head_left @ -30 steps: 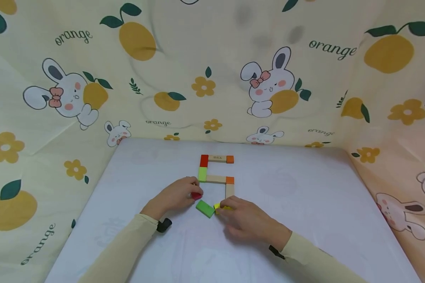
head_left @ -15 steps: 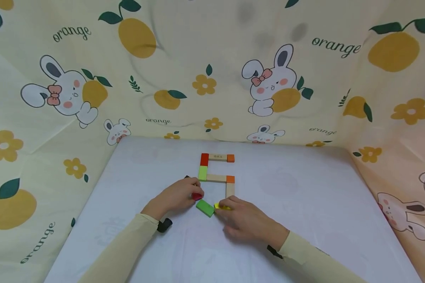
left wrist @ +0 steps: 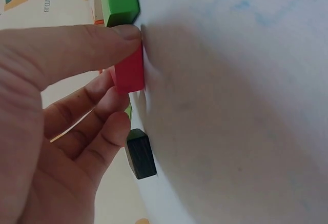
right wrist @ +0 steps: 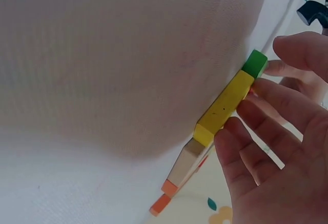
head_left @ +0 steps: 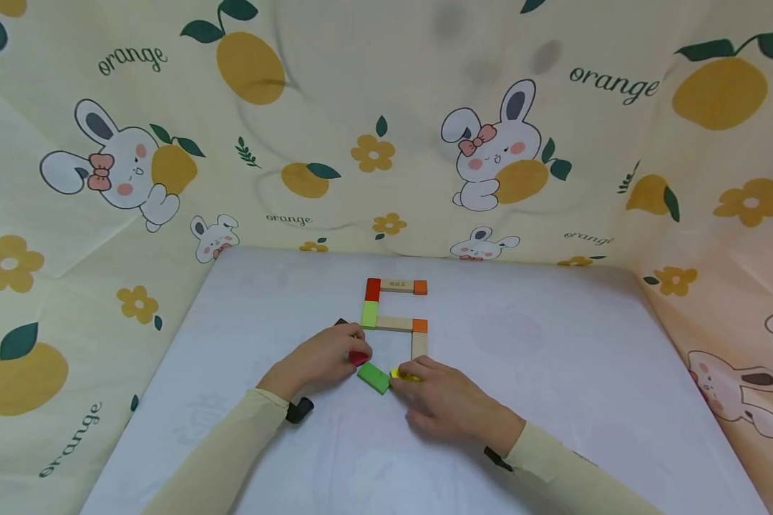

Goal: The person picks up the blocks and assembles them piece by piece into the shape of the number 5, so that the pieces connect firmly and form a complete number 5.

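My left hand (head_left: 322, 355) pinches a red block (left wrist: 129, 70) between thumb and fingers, low over the white tabletop. A green block (head_left: 373, 378) lies slanted between my two hands, close to the red one. Its right end meets a yellow block (right wrist: 225, 103). Fingers of my right hand (head_left: 454, 397) touch the yellow block from its far side, while the thumb stays off it. In the head view that hand covers most of the yellow block. Under my left hand's fingers lies a dark block (left wrist: 141, 154).
Beyond my hands, blocks form an angular line: red (head_left: 373, 290), light green (head_left: 369, 315), plain wood (head_left: 396, 285) and orange (head_left: 420, 326). Another wooden block (head_left: 419, 346) runs down toward the yellow one. A patterned cloth (head_left: 373, 143) encloses the white table (head_left: 554, 343).
My right fingers have shifted slightly left and cover a little more of the yellow block. The left hand keeps its pinch on the red block. The head view has tilted slightly.
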The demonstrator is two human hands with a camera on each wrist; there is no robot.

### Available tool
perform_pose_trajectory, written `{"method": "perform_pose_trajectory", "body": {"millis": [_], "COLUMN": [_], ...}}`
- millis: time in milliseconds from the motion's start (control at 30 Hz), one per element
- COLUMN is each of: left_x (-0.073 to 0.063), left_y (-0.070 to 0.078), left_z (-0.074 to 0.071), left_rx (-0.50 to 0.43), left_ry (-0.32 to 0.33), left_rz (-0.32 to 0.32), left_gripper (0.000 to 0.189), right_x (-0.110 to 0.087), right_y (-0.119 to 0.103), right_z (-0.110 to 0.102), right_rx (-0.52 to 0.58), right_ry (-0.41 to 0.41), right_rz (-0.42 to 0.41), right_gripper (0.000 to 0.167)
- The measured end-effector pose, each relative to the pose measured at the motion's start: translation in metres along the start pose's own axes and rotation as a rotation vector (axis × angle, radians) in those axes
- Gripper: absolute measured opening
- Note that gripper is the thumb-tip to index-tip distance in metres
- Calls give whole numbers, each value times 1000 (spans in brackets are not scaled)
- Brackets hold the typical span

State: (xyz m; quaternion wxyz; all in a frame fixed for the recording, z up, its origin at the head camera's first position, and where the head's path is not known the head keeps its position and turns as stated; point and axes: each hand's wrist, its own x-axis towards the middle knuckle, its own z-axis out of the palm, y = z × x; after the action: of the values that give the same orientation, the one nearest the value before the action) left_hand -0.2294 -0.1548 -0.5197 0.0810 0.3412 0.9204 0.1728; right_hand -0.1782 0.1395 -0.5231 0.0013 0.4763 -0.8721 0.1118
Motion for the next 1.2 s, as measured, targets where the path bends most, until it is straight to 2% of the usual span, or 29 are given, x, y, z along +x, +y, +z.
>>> {"method": "perform_pose_trajectory", "body": {"millis": [167, 300, 433, 533, 600, 833, 1067, 1200], "left_x": [0, -2, -1, 2, 5, 9, 13, 14], "left_y": [-1, -7, -20, -30, -35, -41, -35, -30], "left_z": [-2, -12, -22, -21, -18, -5, -11, -14], "left_rx": [-23, -97, -115, -89, -92, -123, -182, -239], "left_ry": [-5, -6, 73, 134, 142, 110, 85, 69], "left_rz": [-16, -112, -212, -264, -285, -292, -246, -248], "left_gripper": [33, 40, 42, 42, 42, 40, 40, 44], "right_x": [-1, 0, -1, -2, -2, -2, 0, 0], "right_y": [0, 0, -1, -1, -2, -2, -2, -1], "right_z": [2, 2, 1, 1, 1, 3, -1, -1], "right_rx": [8, 9, 10, 16, 20, 28, 23, 23], "right_ry": [-26, -44, -38, -41, -51, -51, -57, -52], "right_rz": [22, 33, 32, 41, 51, 59, 57, 48], "right_gripper": [48, 48, 48, 48, 49, 49, 49, 49]}}
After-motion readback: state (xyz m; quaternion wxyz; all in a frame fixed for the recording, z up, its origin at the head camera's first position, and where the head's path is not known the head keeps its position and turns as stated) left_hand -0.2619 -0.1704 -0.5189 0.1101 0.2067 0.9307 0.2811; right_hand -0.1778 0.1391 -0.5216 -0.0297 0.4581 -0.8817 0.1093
